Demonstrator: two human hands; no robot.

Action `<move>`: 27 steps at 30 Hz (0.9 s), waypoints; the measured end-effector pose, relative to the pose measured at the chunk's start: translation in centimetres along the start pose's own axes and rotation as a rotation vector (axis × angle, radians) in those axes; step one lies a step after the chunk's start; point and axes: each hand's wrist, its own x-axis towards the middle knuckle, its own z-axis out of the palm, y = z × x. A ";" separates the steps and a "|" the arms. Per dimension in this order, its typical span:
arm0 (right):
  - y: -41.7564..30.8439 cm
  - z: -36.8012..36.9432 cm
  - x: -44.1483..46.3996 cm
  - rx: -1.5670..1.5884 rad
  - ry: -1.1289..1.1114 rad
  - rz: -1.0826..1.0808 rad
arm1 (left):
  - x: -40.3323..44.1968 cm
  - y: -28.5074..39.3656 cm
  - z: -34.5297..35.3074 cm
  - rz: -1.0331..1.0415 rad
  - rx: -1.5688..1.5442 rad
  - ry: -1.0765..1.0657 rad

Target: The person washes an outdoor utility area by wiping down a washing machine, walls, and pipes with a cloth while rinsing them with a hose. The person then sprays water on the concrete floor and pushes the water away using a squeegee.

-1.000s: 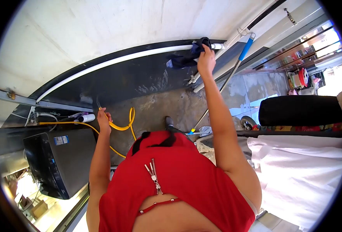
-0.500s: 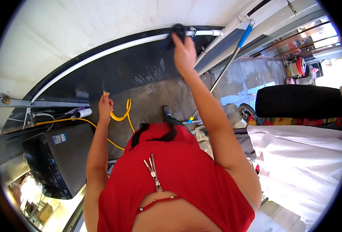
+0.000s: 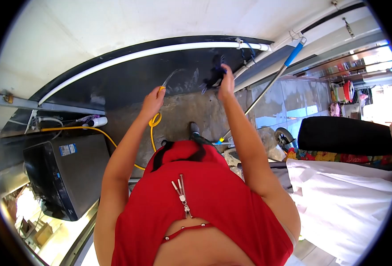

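Observation:
My left hand (image 3: 153, 103) is closed around the end of a yellow hose (image 3: 156, 120), and a thin stream of water leaves its tip toward the dark wall panel (image 3: 133, 82). The hose loops below the hand and runs down beside my red top. In my right hand (image 3: 227, 84) a dark cloth (image 3: 215, 75) hangs bunched from the fingers, apart from the wall. Above both hands a white pipe (image 3: 160, 49) curves along the wall.
A mop with a blue-ended handle (image 3: 293, 53) leans at the right. A black washing machine (image 3: 67, 177) stands at the left. White fabric (image 3: 342, 199), a black cushion-like item (image 3: 344, 135) and a wheel (image 3: 284, 137) are at the right.
My right hand has come down off the white pipe with the cloth. My left hand has moved right and up with the hose, and the water stream now points toward the cloth.

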 end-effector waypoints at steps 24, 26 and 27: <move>-1.0 32.3 -10.5 -1.028 -0.448 -1.415 | -28.8 -19.5 -22.2 -0.530 -0.542 0.955; 0.6 38.4 -13.1 -0.957 -0.581 -1.499 | -30.0 -20.4 -22.0 -0.528 -0.522 1.010; 1.6 41.4 -14.4 -0.900 -0.619 -1.559 | -30.1 -20.8 -21.9 -0.531 -0.521 1.009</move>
